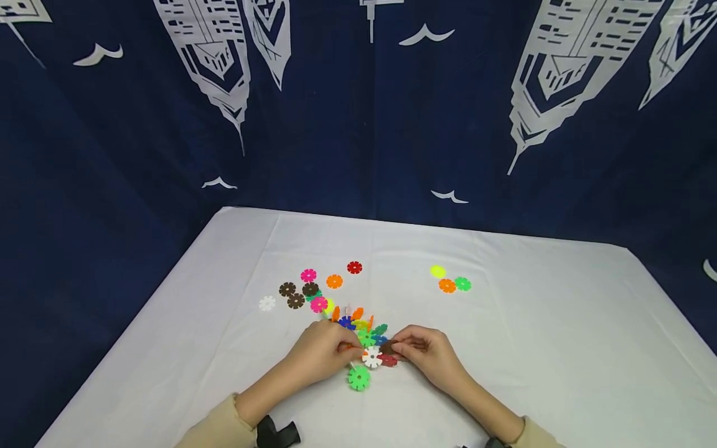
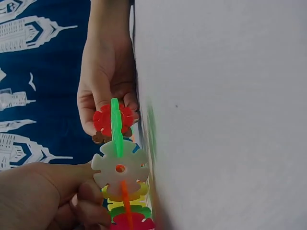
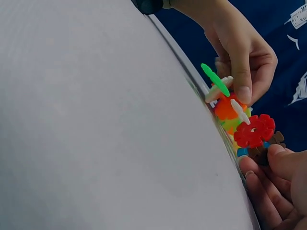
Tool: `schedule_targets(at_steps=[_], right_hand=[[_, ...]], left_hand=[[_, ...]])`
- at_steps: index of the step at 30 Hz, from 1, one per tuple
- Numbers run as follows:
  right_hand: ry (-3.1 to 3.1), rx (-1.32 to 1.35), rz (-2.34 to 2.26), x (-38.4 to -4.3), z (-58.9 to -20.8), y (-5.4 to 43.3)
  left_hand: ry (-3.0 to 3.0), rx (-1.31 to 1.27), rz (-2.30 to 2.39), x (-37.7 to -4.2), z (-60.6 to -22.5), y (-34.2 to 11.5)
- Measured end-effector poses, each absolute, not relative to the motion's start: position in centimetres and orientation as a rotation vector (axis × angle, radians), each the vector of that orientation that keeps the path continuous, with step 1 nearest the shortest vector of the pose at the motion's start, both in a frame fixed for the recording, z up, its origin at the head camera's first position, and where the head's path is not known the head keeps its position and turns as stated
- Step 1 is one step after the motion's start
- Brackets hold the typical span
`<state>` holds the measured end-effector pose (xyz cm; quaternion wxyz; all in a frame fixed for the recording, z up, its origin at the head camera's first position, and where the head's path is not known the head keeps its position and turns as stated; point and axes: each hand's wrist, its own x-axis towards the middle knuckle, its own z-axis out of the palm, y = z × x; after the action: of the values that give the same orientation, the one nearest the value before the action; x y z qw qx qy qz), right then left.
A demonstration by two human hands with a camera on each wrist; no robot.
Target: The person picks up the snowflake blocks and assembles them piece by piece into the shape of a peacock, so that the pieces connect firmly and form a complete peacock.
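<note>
Notched plastic discs are joined into a colourful cluster low in the middle of the head view. My left hand (image 1: 325, 350) is at its left side, thumb and fingers pinching an orange disc (image 3: 226, 110) beside a white disc (image 1: 372, 356). On the other side my right hand (image 1: 428, 354) pinches a brown disc (image 1: 389, 347) between thumb and fingers, close to a red disc (image 3: 254, 130). A green disc (image 1: 359, 378) sticks out toward the near side. Blue, yellow and orange discs form the cluster's far part. My fingers partly cover the joints.
Loose discs lie beyond the cluster on the white tablecloth (image 1: 560, 323): brown (image 1: 287, 289), pink (image 1: 308, 275), orange (image 1: 334, 281), red (image 1: 354, 267) and white (image 1: 267, 303). Farther right are a yellow disc (image 1: 438, 271), an orange and a green one. A dark blue curtain (image 1: 358, 137) hangs behind.
</note>
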<state>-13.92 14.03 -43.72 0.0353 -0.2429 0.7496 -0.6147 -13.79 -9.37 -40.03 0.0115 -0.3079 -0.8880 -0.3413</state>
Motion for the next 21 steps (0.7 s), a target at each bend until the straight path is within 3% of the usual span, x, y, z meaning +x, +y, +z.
schedule_targets(at_steps=[10, 21], right_hand=[[2.255, -0.736, -2.039, -13.2, -43.4, 13.2], [2.204, -0.967, -2.039, -12.1, -41.9, 12.9]], left_hand=[[-2.686, -0.907, -1.551, -13.3, -40.3, -9.9], [-2.479, -0.725, -2.038, -13.1, -39.5, -9.1]])
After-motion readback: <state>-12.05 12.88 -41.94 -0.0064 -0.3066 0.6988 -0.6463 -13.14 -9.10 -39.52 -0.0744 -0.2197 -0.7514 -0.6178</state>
